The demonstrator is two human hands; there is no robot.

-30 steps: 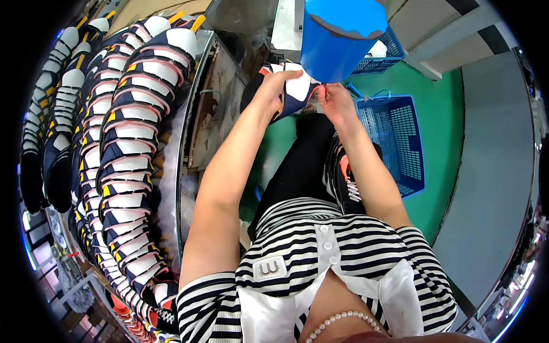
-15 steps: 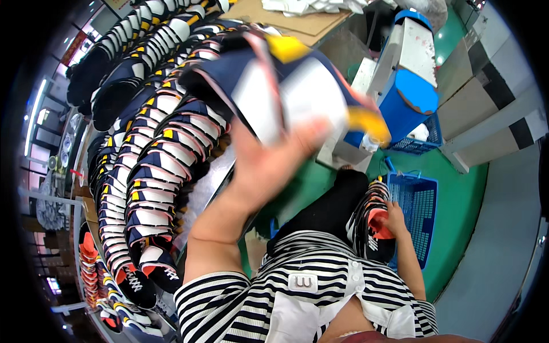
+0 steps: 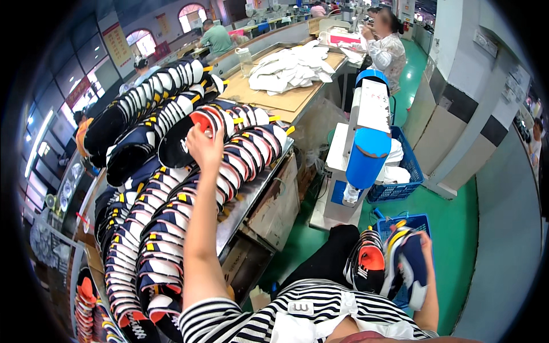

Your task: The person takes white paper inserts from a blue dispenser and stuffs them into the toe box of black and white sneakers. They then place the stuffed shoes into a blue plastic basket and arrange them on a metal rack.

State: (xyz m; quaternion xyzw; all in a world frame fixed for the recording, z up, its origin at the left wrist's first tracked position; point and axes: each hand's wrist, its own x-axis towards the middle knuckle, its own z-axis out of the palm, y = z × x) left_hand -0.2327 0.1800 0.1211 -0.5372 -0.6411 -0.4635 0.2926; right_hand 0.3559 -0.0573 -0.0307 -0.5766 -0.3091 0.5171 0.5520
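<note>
My left hand (image 3: 205,147) reaches out over the long rows of nested shoe uppers (image 3: 163,228) and is closed on a shoe upper (image 3: 173,143) with a coral lining and a black toe. It lies between the rows. Low on the right, my right hand (image 3: 426,247) grips the edge of a navy and white shoe upper (image 3: 413,264), slightly smeared by motion. Just left of that, a small stack of shoe uppers (image 3: 366,268) with coral lining rests by my lap. A blue plastic basket (image 3: 420,222) stands beneath my right hand, partly hidden.
A blue and white machine (image 3: 369,151) stands ahead, with another blue basket (image 3: 413,182) holding white pieces beside it. White cut pieces (image 3: 291,68) lie on a brown board (image 3: 269,102). A person (image 3: 388,57) works farther off. A wall and pillar line the right side.
My left hand has gone from close in front of me, with an upper raised, to the far rows. My right hand has lifted an upper beside the stack. The view has tilted up.
</note>
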